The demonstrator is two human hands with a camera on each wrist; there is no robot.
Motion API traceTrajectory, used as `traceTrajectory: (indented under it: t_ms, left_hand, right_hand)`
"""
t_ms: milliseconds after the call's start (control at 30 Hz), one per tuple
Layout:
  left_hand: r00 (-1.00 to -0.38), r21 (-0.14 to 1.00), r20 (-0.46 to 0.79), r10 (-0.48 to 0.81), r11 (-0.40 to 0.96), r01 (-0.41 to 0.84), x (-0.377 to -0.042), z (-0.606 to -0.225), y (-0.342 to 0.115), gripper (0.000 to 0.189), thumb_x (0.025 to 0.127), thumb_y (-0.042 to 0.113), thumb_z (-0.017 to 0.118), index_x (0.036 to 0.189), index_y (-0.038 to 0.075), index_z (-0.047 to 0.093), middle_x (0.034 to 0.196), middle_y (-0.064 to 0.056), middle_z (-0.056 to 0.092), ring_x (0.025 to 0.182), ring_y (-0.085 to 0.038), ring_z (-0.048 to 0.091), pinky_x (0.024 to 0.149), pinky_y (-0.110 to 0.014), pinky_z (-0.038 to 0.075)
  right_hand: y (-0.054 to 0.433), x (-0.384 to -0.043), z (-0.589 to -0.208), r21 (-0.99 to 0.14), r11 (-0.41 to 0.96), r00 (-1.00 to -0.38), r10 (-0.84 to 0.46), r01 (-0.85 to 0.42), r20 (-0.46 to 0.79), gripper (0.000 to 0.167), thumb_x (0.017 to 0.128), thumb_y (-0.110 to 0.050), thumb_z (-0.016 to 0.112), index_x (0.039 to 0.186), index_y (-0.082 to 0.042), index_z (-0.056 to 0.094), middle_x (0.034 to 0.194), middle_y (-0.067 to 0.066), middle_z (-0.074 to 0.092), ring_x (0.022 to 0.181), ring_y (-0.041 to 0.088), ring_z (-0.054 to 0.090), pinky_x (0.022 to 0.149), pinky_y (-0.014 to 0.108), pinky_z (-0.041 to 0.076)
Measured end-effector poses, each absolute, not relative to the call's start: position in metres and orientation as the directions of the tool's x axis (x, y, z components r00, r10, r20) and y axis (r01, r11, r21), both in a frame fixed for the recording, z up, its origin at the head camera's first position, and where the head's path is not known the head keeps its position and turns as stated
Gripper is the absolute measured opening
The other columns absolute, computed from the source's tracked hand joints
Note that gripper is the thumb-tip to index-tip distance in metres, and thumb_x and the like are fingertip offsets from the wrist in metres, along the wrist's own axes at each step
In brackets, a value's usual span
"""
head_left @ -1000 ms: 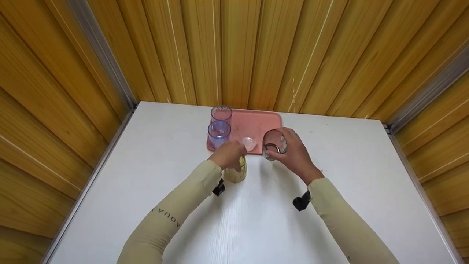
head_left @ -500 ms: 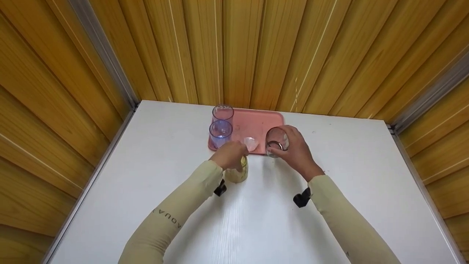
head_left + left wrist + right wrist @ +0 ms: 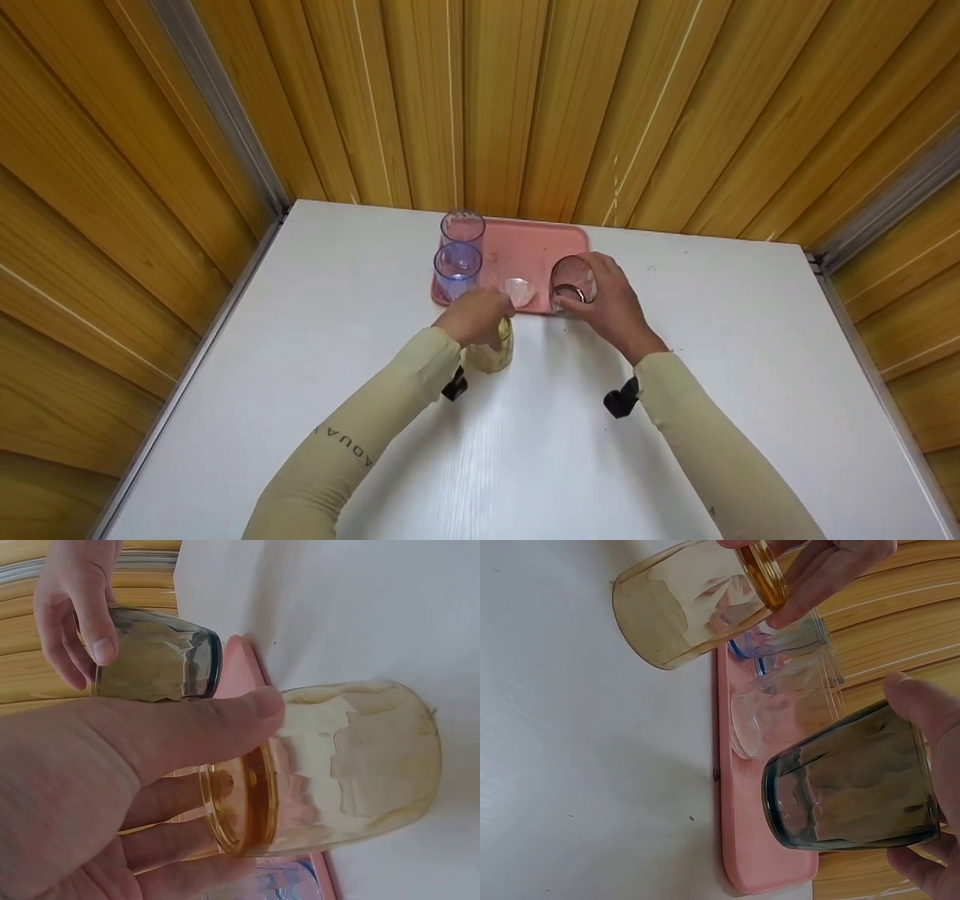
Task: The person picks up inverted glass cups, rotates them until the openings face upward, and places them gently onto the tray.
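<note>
My left hand [image 3: 476,319] grips an amber glass tumbler [image 3: 367,757] by its rim, thumb on the near side and fingers across from it. This tumbler is just in front of the pink tray [image 3: 525,251]; whether its base touches the table I cannot tell. My right hand [image 3: 611,304] holds a smoky grey glass tumbler [image 3: 855,780] between thumb and fingers, at the tray's front right corner. In the right wrist view the grey tumbler's base looks raised off the tray. A clear glass [image 3: 519,292] stands on the tray between the hands, partly hidden by my left hand.
On the tray's left side stand a blue glass [image 3: 457,266] and, behind it, a purplish clear glass [image 3: 463,227]. The white table [image 3: 360,262] meets wood-patterned wall panels [image 3: 495,112] right behind the tray.
My right hand has moved the grey tumbler slightly forward, further over the tray's corner. The left hand keeps its hold on the amber tumbler. The head view has shifted a little.
</note>
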State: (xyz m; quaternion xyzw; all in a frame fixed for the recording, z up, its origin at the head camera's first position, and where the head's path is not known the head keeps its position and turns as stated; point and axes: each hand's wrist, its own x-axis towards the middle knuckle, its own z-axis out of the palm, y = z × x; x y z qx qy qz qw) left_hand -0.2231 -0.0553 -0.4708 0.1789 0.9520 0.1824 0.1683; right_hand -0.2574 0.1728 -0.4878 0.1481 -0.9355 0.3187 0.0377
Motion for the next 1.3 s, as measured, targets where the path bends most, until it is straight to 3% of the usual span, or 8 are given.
traceTrajectory:
  t_ms: [833, 1300]
  left_hand:
    - [-0.875, 0.357, -0.227, 0.427, 0.873, 0.333, -0.224, -0.472, -0.055, 0.046, 0.071, 0.012, 0.086, 0.115, 0.012, 0.072, 0.112, -0.004, 0.072, 0.103, -0.022, 0.065, 0.096, -0.036, 0.054]
    - [-0.87, 0.355, -0.238, 0.433, 0.872, 0.337, -0.224, -0.471, -0.055, 0.046, 0.071, 0.011, 0.085, 0.115, 0.011, 0.071, 0.112, -0.004, 0.071, 0.103, -0.023, 0.065, 0.095, -0.036, 0.054]
  right_hand:
    - [0.169, -0.284, -0.5, -0.613, 0.774, -0.979, -0.202, -0.157, -0.004, 0.082, 0.079, -0.044, 0.078, 0.145, -0.021, 0.035, 0.153, 0.008, 0.032, 0.14, 0.029, 0.033, 0.115, 0.054, 0.032]
    - [0.169, -0.292, -0.507, -0.626, 0.766, -0.976, -0.216, -0.145, -0.039, 0.082, 0.079, -0.045, 0.076, 0.145, -0.019, 0.034, 0.153, 0.008, 0.032, 0.14, 0.029, 0.032, 0.116, 0.054, 0.03]
